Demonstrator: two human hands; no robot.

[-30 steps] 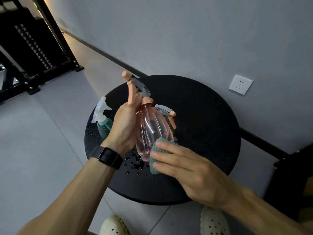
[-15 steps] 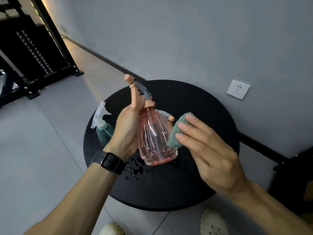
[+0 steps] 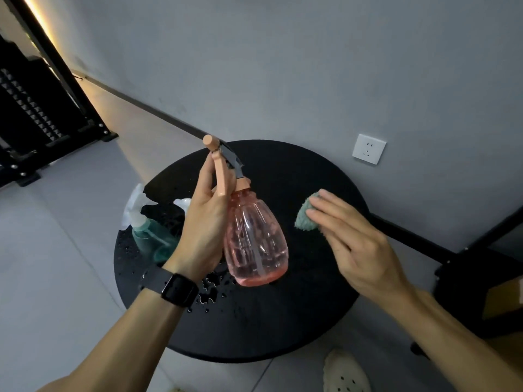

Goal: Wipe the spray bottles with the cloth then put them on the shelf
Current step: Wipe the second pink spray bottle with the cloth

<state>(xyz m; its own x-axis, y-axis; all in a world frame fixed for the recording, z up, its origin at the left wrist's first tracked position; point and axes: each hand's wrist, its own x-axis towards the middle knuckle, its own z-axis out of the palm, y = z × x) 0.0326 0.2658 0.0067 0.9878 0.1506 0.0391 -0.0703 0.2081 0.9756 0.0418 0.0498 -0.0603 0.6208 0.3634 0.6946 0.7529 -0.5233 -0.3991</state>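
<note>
While the left hand (image 3: 206, 222) grips the pink spray bottle (image 3: 256, 239) by its neck & trigger, lifted over the round black table (image 3: 319, 321), the right hand (image 3: 353, 239) holds the green cloth (image 3: 305, 217) under near-straight fingers, apart from the bottle; looks like mid-wipe on this bottle; next move prob. calls for bringing cloth onto the body again, or carrying it to the shelf; teal spray bottle (image 3: 150, 236) stands on the table behind the left hand, partly hidden; a second white nozzle peeks beside it, can't tell more; dark rack (image 3: 42, 114) at far left may be the shelf, cut off; water drops on tabletop.
</note>
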